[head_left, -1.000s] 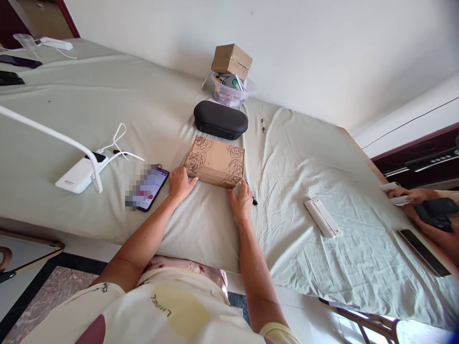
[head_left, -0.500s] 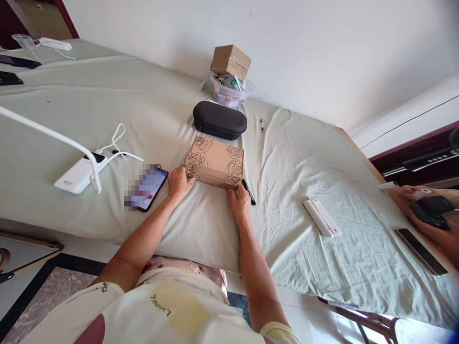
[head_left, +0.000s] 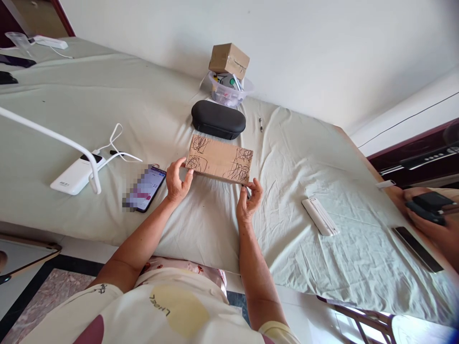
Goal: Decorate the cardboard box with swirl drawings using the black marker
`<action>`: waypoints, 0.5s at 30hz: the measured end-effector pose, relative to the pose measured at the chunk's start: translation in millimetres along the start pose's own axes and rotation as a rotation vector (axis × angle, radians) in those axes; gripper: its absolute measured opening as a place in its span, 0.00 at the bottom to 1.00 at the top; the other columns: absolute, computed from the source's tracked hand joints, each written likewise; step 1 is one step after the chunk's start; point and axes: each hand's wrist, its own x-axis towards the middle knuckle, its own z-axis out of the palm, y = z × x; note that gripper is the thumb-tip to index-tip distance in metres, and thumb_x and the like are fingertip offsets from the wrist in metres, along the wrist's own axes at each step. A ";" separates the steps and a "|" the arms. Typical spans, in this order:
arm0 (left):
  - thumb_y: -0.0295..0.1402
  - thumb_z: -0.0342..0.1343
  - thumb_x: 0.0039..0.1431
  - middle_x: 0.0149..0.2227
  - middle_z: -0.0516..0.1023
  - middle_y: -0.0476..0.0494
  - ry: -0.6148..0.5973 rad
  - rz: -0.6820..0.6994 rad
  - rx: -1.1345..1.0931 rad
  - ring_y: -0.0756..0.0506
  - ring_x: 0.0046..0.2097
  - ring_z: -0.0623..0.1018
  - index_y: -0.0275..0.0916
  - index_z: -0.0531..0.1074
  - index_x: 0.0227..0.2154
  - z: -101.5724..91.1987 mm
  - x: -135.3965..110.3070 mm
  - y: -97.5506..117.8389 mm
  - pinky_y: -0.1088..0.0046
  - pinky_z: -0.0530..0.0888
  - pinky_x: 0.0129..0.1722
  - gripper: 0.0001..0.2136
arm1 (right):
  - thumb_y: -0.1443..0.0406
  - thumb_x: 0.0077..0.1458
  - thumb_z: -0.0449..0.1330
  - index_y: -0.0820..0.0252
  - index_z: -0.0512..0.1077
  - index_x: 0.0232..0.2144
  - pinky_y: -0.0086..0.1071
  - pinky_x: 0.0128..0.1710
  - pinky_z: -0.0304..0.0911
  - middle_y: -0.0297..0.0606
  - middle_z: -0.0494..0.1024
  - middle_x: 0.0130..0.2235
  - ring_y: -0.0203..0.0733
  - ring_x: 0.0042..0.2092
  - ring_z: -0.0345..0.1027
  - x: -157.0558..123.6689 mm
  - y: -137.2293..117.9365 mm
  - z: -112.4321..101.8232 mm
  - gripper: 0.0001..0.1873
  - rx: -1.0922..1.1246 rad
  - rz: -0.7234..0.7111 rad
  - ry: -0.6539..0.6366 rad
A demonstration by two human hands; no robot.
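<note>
The left hand point(head_left: 177, 182) grips the near left corner of a scribbled cardboard box point(head_left: 219, 160), fingers closed on its edge. The right hand point(head_left: 249, 203) pinches the near right corner. The box is held tilted just above the green sheet point(head_left: 294, 157), in front of a black glasses case point(head_left: 218, 119), with a phone point(head_left: 143, 189) lying to its left.

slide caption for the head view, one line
Left hand and right hand hold a scribbled cardboard box tilted over the green sheet, phone at left, black case behind.
</note>
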 end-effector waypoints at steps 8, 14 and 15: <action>0.54 0.43 0.76 0.45 0.80 0.35 0.034 0.065 0.008 0.42 0.44 0.80 0.39 0.70 0.57 -2.0 2.1 4.4 0.62 0.79 0.48 0.25 | 0.53 0.70 0.55 0.55 0.70 0.61 0.44 0.51 0.76 0.44 0.75 0.48 0.45 0.47 0.76 -0.1 -5.6 -4.1 0.23 0.013 -0.090 -0.048; 0.50 0.47 0.74 0.56 0.81 0.28 0.043 0.109 0.149 0.35 0.61 0.80 0.38 0.76 0.56 -4.4 3.1 6.4 0.52 0.74 0.65 0.24 | 0.51 0.71 0.54 0.55 0.72 0.62 0.51 0.56 0.75 0.48 0.76 0.53 0.50 0.54 0.75 2.3 -14.2 -5.0 0.25 -0.158 -0.133 -0.057; 0.50 0.49 0.72 0.59 0.80 0.28 0.026 0.106 0.183 0.33 0.65 0.78 0.39 0.77 0.56 -4.2 2.2 7.8 0.50 0.71 0.68 0.23 | 0.51 0.71 0.54 0.55 0.72 0.63 0.54 0.59 0.73 0.50 0.76 0.57 0.52 0.58 0.74 2.7 -14.9 -4.8 0.25 -0.204 -0.161 -0.047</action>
